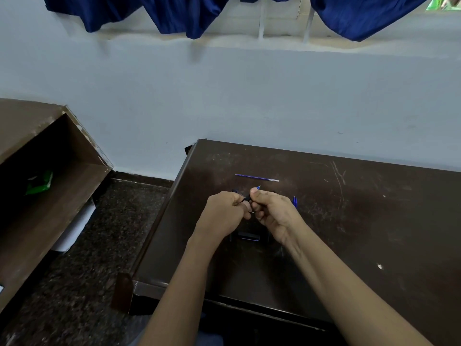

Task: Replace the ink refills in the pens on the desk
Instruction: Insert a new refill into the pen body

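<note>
Desk: dark brown desk (349, 221) with a flat top, dull sheen, pale scratches and small white flecks; its far edge sits against the wall
Wall: pale blue-grey wall (224, 96), matt paint, with a rough cream ledge along the top
Curtain: deep blue curtain (174, 13) hanging in soft folds above the ledge
Floor: dark speckled stone floor (99, 245), left of the desk
Side bench: brown wooden bench (37, 136) on the left with chipped edges and an open shelf below its top
Packet: crumpled green packet (41, 183) lying inside that shelf
Refill: thin straight refill (257, 177), blue along most of its length and clear at its right end, lying flat on the desk just beyond the hands, touched by neither
Pen: slim dark pen (245, 198) held above the desk between the two hands, mostly hidden by fingers; a small blue tip sticks up past the right thumb
Left hand: left hand (224, 208) has its fingers curled, pinching the left part of the pen
Right hand: right hand (272, 211) has thumb and fingers curled round the pen's right part
Other pens: blue pens (295, 201) peeking out just behind the right hand, on the desk
Under the hands: small dark object (248, 236) on the desk near the wrists; I cannot tell what it is
</note>
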